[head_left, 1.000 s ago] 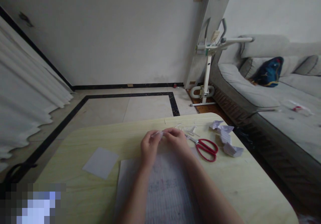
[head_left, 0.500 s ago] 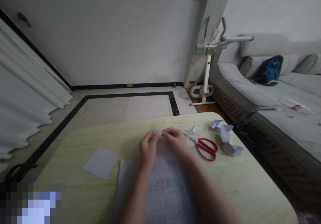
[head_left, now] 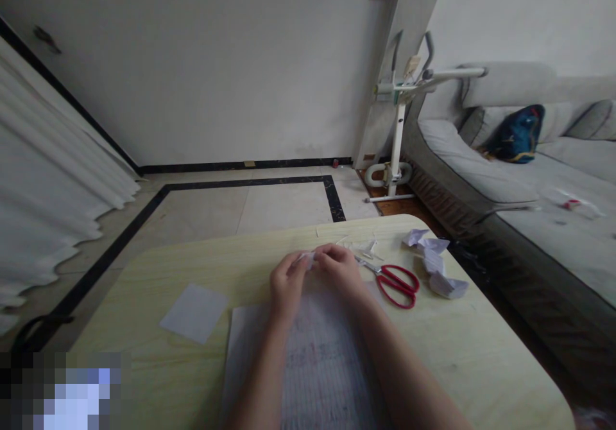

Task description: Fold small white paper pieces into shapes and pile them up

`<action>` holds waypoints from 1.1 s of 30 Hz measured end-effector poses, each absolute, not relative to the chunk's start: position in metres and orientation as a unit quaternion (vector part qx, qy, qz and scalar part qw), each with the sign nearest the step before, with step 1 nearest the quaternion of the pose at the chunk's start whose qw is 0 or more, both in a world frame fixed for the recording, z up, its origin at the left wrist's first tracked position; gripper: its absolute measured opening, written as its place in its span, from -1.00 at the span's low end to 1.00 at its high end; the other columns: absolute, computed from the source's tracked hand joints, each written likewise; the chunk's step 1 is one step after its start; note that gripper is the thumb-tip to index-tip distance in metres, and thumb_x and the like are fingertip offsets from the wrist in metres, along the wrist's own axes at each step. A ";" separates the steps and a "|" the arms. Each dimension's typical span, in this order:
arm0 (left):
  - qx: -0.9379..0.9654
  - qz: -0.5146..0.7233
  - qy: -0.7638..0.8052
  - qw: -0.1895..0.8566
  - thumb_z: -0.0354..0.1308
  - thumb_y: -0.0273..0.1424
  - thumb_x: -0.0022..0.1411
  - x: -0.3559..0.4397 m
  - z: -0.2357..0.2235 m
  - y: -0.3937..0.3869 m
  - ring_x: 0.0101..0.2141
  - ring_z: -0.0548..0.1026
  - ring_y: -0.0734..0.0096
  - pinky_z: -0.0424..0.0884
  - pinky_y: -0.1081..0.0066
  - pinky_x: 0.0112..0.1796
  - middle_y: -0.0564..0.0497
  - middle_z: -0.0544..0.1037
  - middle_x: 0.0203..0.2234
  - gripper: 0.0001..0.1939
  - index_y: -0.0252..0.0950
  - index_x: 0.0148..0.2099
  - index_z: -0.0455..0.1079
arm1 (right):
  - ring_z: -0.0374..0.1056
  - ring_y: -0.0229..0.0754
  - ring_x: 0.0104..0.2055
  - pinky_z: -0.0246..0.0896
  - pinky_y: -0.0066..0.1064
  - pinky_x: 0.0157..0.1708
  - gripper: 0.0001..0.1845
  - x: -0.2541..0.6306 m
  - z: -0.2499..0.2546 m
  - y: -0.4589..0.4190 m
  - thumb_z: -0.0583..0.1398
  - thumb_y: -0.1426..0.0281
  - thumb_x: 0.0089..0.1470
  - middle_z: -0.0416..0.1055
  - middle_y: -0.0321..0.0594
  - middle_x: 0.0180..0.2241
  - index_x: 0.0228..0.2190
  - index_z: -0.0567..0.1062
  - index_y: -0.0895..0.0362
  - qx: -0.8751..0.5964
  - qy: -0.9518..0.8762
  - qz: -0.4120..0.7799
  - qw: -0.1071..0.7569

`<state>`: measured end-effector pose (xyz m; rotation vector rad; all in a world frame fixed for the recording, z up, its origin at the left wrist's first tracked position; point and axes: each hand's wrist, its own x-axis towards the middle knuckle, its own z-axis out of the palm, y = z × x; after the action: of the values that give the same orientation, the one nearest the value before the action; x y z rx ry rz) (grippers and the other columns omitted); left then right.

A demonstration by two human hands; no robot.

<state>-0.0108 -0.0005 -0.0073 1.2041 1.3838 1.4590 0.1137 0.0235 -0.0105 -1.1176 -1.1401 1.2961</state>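
Between both hands is a small piece of white paper (head_left: 308, 260), mostly covered by the fingers. My left hand (head_left: 287, 282) pinches it from the left side. From the right, my right hand (head_left: 341, 268) grips its other edge with bent fingers. Below the hands lies a large sheet of paper (head_left: 320, 366) with lines and writing, partly hidden by my forearms. Red-handled scissors (head_left: 399, 285) rest just right of my right hand, blades pointing toward it. Thin white paper scraps (head_left: 369, 248) are scattered behind the blades.
A square of white paper (head_left: 195, 312) lies on the left of the wooden table (head_left: 129, 289). Several folded paper pieces (head_left: 436, 260) stand near the table's right edge. Beyond are a grey sofa (head_left: 481, 167) and a white exercise machine (head_left: 397, 128).
The hands have shifted very slightly right, still holding the small paper, which is now more covered by the fingers. The things on the table stay in place.
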 end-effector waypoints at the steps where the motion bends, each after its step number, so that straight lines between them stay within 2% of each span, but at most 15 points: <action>1: 0.475 0.573 0.543 0.389 0.19 -0.29 0.10 -0.011 -0.007 -0.001 -0.35 0.54 0.31 0.43 0.43 -0.30 -0.02 0.60 -0.42 -0.80 -0.32 -0.30 0.52 | 0.32 -0.25 -0.51 0.19 -0.45 -0.44 -0.91 0.113 -0.010 0.023 0.23 0.39 -0.14 0.44 -0.30 -0.57 -0.54 0.53 0.16 -0.465 -0.474 0.540 0.518; 8: 0.482 0.569 0.532 0.401 0.19 -0.29 0.10 -0.010 -0.005 -0.002 -0.37 0.53 0.33 0.44 0.42 -0.29 -0.02 0.59 -0.43 -0.80 -0.31 -0.33 0.52 | 0.29 -0.25 -0.52 0.17 -0.45 -0.44 -0.92 0.112 -0.004 0.022 0.22 0.39 -0.18 0.41 -0.31 -0.60 -0.59 0.48 0.15 -0.461 -0.453 0.552 0.527; 14: 0.512 0.560 0.503 0.414 0.18 -0.25 0.11 -0.009 -0.004 -0.005 -0.23 0.53 0.23 0.42 0.35 -0.17 -0.09 0.60 -0.30 -0.74 -0.32 -0.24 0.53 | 0.23 -0.29 -0.57 0.13 -0.47 -0.48 -0.93 0.112 -0.006 0.023 0.18 0.44 -0.19 0.34 -0.37 -0.66 -0.63 0.42 0.14 -0.448 -0.435 0.548 0.556; 18: 0.486 0.580 0.506 0.413 0.08 -0.18 0.19 -0.012 -0.004 -0.004 -0.16 0.51 0.21 0.39 0.32 -0.12 -0.12 0.59 -0.22 -0.65 -0.34 -0.17 0.50 | 0.26 -0.28 -0.55 0.16 -0.46 -0.49 -0.95 0.111 -0.008 0.022 0.19 0.42 -0.17 0.35 -0.36 -0.64 -0.59 0.42 0.13 -0.443 -0.444 0.548 0.553; 24: 0.481 0.555 0.508 0.451 0.21 -0.23 0.09 -0.012 -0.005 -0.002 -0.25 0.53 0.26 0.41 0.39 -0.21 -0.10 0.60 -0.30 -0.70 -0.35 -0.23 0.52 | 0.25 -0.28 -0.60 0.18 -0.46 -0.54 -0.93 0.109 -0.003 0.021 0.20 0.40 -0.19 0.34 -0.38 -0.66 -0.62 0.40 0.12 -0.455 -0.411 0.556 0.561; 28: 0.480 0.548 0.518 0.448 0.21 -0.26 0.09 -0.011 -0.008 -0.001 -0.26 0.54 0.25 0.42 0.38 -0.22 -0.10 0.61 -0.30 -0.71 -0.35 -0.20 0.53 | 0.23 -0.29 -0.60 0.17 -0.47 -0.53 -0.93 0.109 -0.002 0.021 0.19 0.42 -0.23 0.31 -0.39 -0.68 -0.65 0.39 0.12 -0.457 -0.414 0.546 0.567; 33: 0.475 0.546 0.531 0.442 0.20 -0.25 0.11 -0.010 -0.010 0.000 -0.27 0.55 0.25 0.43 0.38 -0.22 -0.09 0.62 -0.31 -0.72 -0.34 -0.22 0.54 | 0.26 -0.28 -0.53 0.18 -0.46 -0.47 -0.93 0.111 -0.006 0.023 0.19 0.43 -0.18 0.34 -0.36 -0.62 -0.62 0.43 0.13 -0.470 -0.427 0.522 0.570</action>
<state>-0.0105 0.0003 -0.0101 1.1794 1.3170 1.3540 0.1110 0.0228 -0.0055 -1.1024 -1.0017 1.2260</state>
